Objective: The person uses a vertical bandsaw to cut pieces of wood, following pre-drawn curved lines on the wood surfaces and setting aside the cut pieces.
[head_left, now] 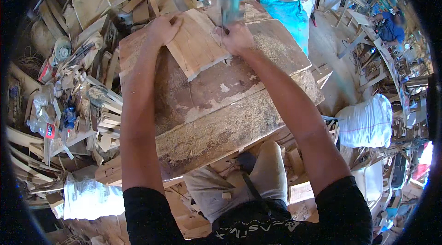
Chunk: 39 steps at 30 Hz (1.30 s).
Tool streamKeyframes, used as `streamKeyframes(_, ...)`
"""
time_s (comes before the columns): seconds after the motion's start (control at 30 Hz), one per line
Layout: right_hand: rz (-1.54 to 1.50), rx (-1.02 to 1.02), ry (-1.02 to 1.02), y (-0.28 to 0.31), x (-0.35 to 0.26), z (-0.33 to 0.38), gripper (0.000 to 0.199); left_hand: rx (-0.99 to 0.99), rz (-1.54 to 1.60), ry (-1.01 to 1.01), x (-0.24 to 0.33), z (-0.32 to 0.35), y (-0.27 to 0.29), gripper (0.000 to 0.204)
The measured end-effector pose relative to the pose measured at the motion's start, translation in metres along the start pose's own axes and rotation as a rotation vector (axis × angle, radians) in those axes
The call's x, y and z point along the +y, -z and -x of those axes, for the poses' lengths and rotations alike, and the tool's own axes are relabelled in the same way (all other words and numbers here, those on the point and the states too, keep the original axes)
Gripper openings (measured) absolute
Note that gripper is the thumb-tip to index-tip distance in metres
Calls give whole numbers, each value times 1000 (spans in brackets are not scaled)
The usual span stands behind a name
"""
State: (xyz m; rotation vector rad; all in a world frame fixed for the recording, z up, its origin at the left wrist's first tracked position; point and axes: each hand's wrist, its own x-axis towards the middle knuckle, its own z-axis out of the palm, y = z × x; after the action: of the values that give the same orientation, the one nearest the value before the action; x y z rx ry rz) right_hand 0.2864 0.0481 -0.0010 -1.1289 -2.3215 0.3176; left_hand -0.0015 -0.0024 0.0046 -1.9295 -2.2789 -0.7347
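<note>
Left hand [165, 30] spread, right hand [239, 37] grip unclear — at opposite board [199, 44] edges — roomy table [207, 89] nearer.

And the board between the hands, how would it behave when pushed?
The board is probably stiff, as it looks unbent. Lying on its broad face, it seems unlikely to roll. Sawdust on the table might let it slide.

The left grip [165, 32] rests on the left edge of a wooden board [199, 44], and the right grip [238, 38] is at its right edge, just below a blurred greenish machine part [229, 5]. Nearer the body than both grips spreads a sawdust-strewn tabletop [202, 100]. Rightward of the right grip stand a bright blue bag [292, 19] and a white sack [366, 123]; wood scraps [109, 123] crowd leftward of the left grip.
</note>
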Motion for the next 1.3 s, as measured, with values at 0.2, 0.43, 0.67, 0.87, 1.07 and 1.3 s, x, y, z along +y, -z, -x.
streamKeyframes(0.2, -31, 6, -26, -3, 2, 2, 49, 3, 22, 5, 12, 6, 2, 51)
streamKeyframes(0.43, 183, -238, 78, -4, -8, -6, 52, -22, -41, 42, -5, 6, 11, 48)
streamKeyframes(0.67, -154, -22, 195, -13, 2, -4, 46, -55, -228, 54, 81, 61, 14, 61)
streamKeyframes(0.87, -104, -142, 93, -17, -18, -3, 49, -63, -204, 143, 123, 133, 9, 60)
streamKeyframes(1.07, -2, -115, 156, -16, 0, -12, 53, -70, -165, 158, 134, 121, 11, 58)
streamKeyframes(1.3, -28, -137, 112, -13, 8, -18, 63, -92, -141, 152, 141, 115, 13, 57)
